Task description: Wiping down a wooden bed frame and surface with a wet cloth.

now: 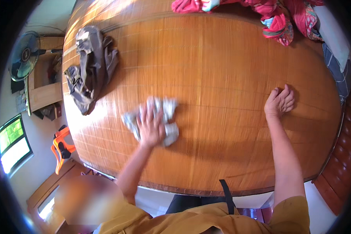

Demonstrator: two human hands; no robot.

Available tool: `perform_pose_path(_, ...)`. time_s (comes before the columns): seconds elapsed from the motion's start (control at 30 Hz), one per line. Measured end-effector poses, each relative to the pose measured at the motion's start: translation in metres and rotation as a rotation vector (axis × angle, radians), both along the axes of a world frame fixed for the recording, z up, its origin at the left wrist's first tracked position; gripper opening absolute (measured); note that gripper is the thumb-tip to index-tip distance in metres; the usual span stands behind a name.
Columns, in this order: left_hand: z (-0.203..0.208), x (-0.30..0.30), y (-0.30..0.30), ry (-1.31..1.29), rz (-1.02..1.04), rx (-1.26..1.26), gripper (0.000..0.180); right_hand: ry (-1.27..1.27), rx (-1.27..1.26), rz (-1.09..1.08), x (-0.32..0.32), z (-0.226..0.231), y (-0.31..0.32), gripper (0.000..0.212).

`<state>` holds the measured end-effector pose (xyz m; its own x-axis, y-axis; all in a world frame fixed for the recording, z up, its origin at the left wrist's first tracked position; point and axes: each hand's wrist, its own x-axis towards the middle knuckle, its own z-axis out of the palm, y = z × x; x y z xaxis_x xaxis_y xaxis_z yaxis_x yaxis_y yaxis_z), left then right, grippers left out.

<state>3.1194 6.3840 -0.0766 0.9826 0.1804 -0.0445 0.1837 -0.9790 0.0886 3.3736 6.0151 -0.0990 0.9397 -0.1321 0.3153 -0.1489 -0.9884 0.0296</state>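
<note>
A grey cloth (160,117) is being pressed flat under the spread left fingers (149,124), while the right fingers (281,99), curled and empty, are being rested on the mat (222,58).

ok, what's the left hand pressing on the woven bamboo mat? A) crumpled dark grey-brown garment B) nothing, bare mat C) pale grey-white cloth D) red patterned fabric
C: the left hand lies spread on the pale grey-white cloth; the crumpled dark grey-brown garment lies apart, farther left.
</note>
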Motion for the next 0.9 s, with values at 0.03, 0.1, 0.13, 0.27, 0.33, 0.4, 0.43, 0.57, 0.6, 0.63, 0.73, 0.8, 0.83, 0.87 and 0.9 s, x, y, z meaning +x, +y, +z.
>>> perform_pose_path(0.03,0.017,-0.06,-0.021,0.101,0.002,-0.033,0.05,-0.01,0.016,-0.008,0.0,0.014,-0.008,0.048)
perform_pose_path(0.1,0.027,-0.182,-0.059,0.197,0.016,-0.071,0.044,-0.028,-0.004,-0.034,0.004,0.012,-0.006,0.048)
perform_pose_path(0.13,0.035,-0.221,-0.072,0.157,0.015,-0.134,0.042,-0.023,0.001,-0.036,0.002,0.008,-0.004,0.048)
perform_pose_path(0.27,0.03,-0.206,-0.039,0.133,-0.102,-0.138,0.047,-0.009,-0.048,-0.024,0.002,-0.002,-0.004,0.049)
perform_pose_path(0.33,0.022,-0.138,0.002,0.068,-0.082,-0.071,0.047,-0.003,-0.045,-0.045,0.001,-0.006,-0.001,0.049)
perform_pose_path(0.4,0.028,-0.059,0.042,-0.011,-0.06,-0.069,0.049,-0.01,-0.051,-0.085,0.004,-0.002,-0.001,0.048)
perform_pose_path(0.43,0.029,-0.022,0.058,-0.041,-0.088,-0.077,0.048,-0.011,-0.056,-0.086,0.005,0.002,-0.002,0.049)
perform_pose_path(0.57,0.024,0.07,0.095,-0.141,-0.152,-0.109,0.048,-0.006,-0.104,-0.065,0.005,0.01,-0.014,0.046)
perform_pose_path(0.6,0.02,0.077,0.098,-0.161,-0.126,-0.127,0.048,-0.042,-0.169,-0.009,0.002,0.02,-0.004,0.044)
perform_pose_path(0.63,0.018,0.08,0.1,-0.187,-0.132,-0.159,0.048,-0.067,-0.177,-0.007,0.009,0.027,0.011,0.044)
perform_pose_path(0.73,0.02,0.077,0.101,-0.226,-0.145,-0.244,0.049,-0.144,0.204,0.658,-0.005,0.065,0.146,0.044)
perform_pose_path(0.8,0.018,0.071,0.108,-0.228,-0.145,-0.261,0.047,-0.096,0.467,1.009,-0.039,0.103,0.29,0.051)
perform_pose_path(0.83,0.016,0.067,0.112,-0.197,-0.151,-0.239,0.048,-0.061,0.528,1.242,-0.052,0.114,0.35,0.055)
perform_pose_path(0.87,0.014,0.063,0.118,-0.158,-0.152,-0.216,0.049,0.299,0.688,1.245,-0.075,0.129,0.407,0.066)
perform_pose_path(0.9,0.016,0.074,0.114,-0.049,-0.112,-0.364,0.051,0.09,0.326,1.49,-0.089,0.125,0.445,0.075)
